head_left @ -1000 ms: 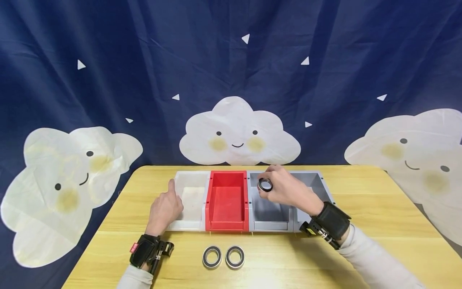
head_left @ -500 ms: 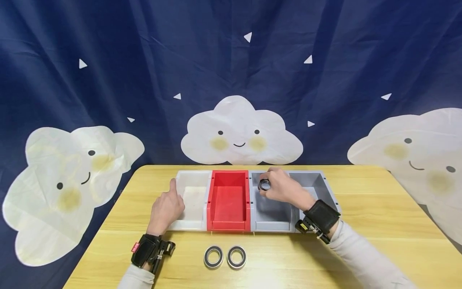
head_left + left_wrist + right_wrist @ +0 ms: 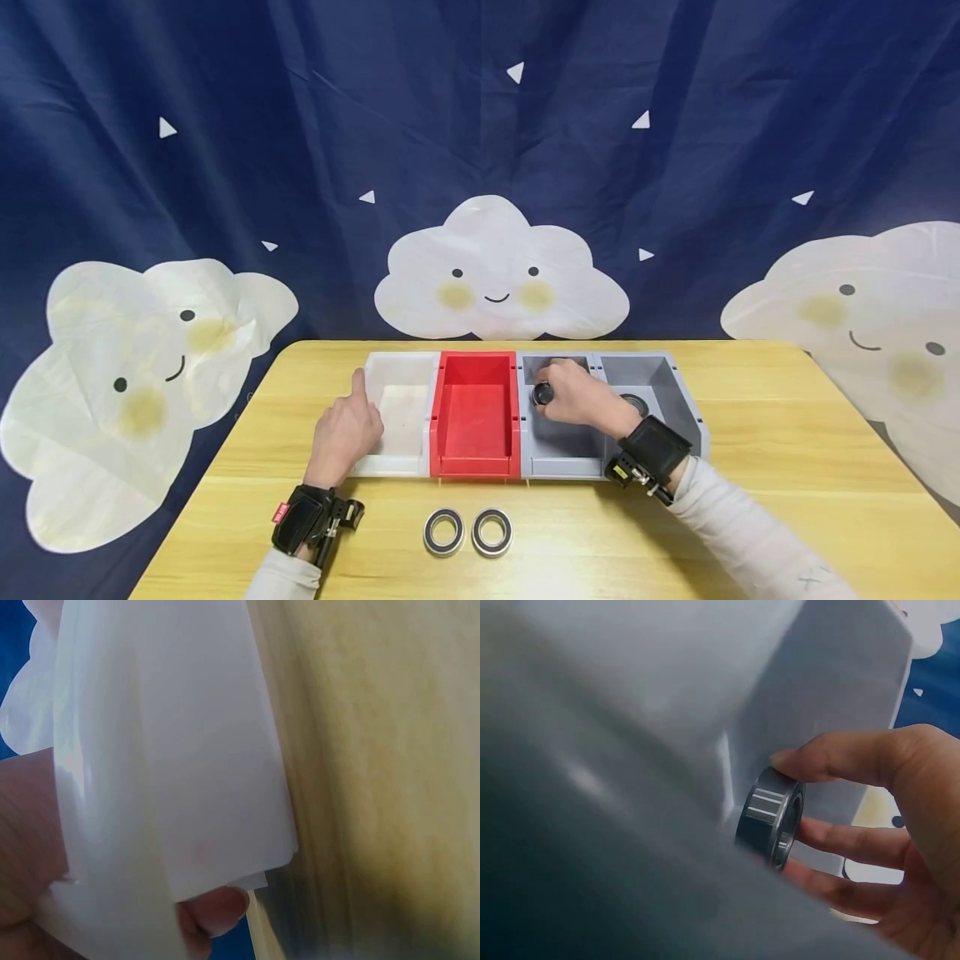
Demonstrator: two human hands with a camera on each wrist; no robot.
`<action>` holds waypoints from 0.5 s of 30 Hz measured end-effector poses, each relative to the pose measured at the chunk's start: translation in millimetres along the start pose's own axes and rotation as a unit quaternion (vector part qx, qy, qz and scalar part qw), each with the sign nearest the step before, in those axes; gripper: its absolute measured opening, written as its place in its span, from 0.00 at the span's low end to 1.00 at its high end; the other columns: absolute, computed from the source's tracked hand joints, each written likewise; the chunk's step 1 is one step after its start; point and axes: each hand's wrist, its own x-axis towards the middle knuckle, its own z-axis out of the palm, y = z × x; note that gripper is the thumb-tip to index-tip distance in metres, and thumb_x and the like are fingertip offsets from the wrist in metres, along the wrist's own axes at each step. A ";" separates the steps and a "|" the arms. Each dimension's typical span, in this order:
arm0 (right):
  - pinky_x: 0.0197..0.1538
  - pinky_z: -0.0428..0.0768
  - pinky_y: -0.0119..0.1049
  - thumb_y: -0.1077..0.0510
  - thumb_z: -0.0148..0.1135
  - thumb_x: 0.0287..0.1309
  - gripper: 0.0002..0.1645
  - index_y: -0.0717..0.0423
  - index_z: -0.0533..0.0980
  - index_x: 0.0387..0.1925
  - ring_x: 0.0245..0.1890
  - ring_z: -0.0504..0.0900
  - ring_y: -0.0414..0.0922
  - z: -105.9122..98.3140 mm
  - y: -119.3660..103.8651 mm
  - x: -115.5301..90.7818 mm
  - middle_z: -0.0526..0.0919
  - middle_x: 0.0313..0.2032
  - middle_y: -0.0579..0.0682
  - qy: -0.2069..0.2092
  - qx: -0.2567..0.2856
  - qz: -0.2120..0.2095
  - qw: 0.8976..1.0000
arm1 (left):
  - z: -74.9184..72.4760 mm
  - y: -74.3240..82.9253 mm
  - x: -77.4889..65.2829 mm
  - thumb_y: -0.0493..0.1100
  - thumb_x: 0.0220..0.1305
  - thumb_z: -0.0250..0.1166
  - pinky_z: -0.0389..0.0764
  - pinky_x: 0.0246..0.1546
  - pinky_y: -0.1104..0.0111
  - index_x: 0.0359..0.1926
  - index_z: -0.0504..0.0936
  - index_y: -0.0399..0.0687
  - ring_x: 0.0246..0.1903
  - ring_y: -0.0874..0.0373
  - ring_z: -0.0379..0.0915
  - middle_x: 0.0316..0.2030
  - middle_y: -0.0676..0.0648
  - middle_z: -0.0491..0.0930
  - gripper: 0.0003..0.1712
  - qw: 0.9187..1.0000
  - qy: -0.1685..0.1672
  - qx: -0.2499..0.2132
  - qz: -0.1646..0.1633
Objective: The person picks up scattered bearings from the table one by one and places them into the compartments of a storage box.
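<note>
My right hand (image 3: 581, 396) pinches a ball bearing (image 3: 543, 393), lowered inside the left grey bin (image 3: 564, 468). In the right wrist view the bearing (image 3: 769, 817) stands on edge between thumb and fingers, close to the bin wall. My left hand (image 3: 347, 435) grips the left side of the white bin (image 3: 390, 467), one finger straight along the rim. The left wrist view shows a fingertip (image 3: 219, 909) past the white wall (image 3: 210, 750). Two more bearings, a left one (image 3: 444, 532) and a right one (image 3: 492, 533), lie flat on the table.
A red bin (image 3: 475, 468) stands between the white and grey bins, all in one row. The right grey bin (image 3: 686, 400) has a bearing (image 3: 636, 405) in it, partly hidden by my right wrist. A blue curtain (image 3: 480, 125) hangs behind the wooden table (image 3: 780, 433).
My right hand has lowered the bearing deeper into the left grey bin, and the bearing has tilted. The bearing in the right grey bin has come into sight. My left hand stays put.
</note>
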 end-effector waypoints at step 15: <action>0.28 0.67 0.32 0.68 0.68 0.44 0.05 0.58 0.79 0.24 0.27 0.68 0.42 16.1 1.0 0.5 0.72 0.22 0.45 -0.022 -0.014 0.002 1.000 | 0.3 -0.8 -0.5 0.38 0.68 0.49 0.67 0.15 0.61 0.73 0.52 0.29 0.13 0.50 0.69 0.15 0.41 0.73 0.35 1.000 0.002 0.000 0.004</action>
